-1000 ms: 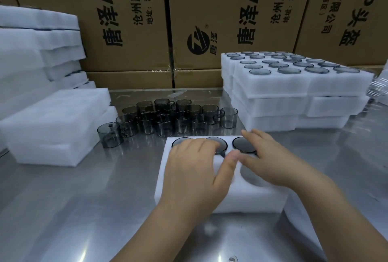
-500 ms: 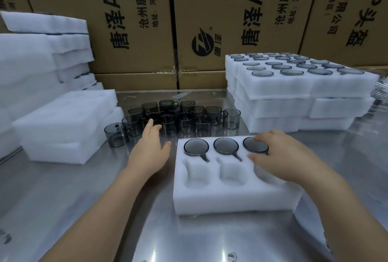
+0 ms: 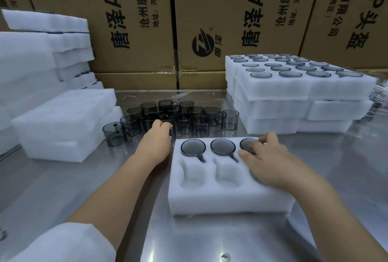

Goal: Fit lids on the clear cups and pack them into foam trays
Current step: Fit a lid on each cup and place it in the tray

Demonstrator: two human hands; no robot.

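At the far left, plain white foam trays are being kept in a tall pile, with a lower pile lying nearer on the steel table. A white sleeve is being shown at the bottom left corner.

Just right of the lower pile, the loose cups are being held in a tight cluster at the back of the table. They are smoky grey, see-through and short, each with a small side handle and no lid. One stray cup is standing at the cluster's left end. A front cup is being gripped by the left hand, whose fingers are curled over its rim.

To the right, the foam tray is being filled. Its back row is being occupied by three lidded cups, sunk flush, their dark round lids facing up and two handles lying in slots towards the viewer. Two front pockets are standing empty; the third is being hidden by the right hand. That hand is being rested flat on the tray, fingers loosely spread, fingertips touching the rightmost lid.

Further right, filled trays are being stacked. Printed cardboard boxes are lining the back.
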